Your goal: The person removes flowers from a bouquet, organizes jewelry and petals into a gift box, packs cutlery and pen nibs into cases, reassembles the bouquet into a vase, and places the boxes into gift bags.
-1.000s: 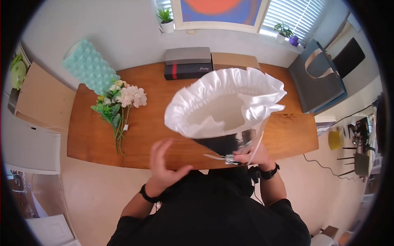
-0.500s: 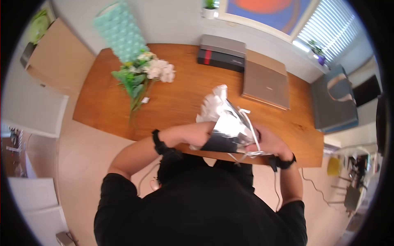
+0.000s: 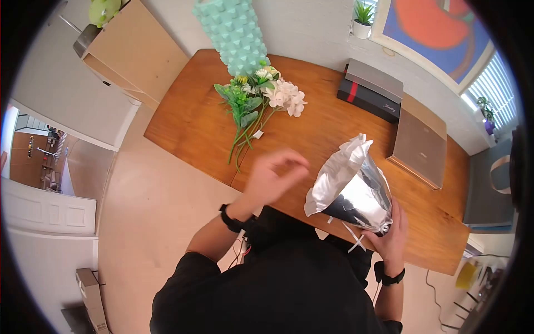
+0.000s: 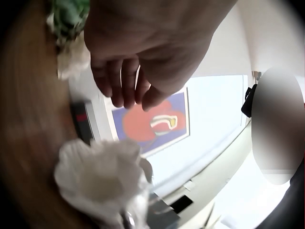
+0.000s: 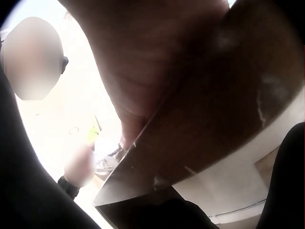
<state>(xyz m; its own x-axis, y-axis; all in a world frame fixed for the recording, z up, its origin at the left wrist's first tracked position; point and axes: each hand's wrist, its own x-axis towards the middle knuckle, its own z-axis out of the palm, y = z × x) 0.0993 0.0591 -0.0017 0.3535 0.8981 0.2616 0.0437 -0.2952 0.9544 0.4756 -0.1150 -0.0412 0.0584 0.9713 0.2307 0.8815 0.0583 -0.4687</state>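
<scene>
My right hand [image 3: 391, 234] holds the narrow base of a silver, cone-shaped bouquet holder [image 3: 364, 195] at the table's front edge. Its ruffled white rim [image 3: 335, 175] faces left, and thin white ribbons [image 3: 355, 236] hang from the base. Raised to the left of that rim is my left hand [image 3: 272, 178], with nothing in it and its fingers loosely bent. In the left wrist view the left hand [image 4: 147, 52] shows above the holder's white ruffle [image 4: 71, 167]. The right wrist view shows my right palm [image 5: 128, 71] at the table edge; the holder is hidden there.
Artificial flowers [image 3: 286, 99] with green stems lie on the wooden table [image 3: 194, 128], beside a tall teal studded cylinder [image 3: 236, 42]. Along the back are a black box with a red stripe [image 3: 367, 100] and a flat brown box [image 3: 418, 147]. A grey bag [image 3: 484, 200] stands right.
The left hand first hung free, then reached against the bouquet holder, and has now drawn away to its left. The holder's mouth has tipped from upward to leftward. The head view has turned left.
</scene>
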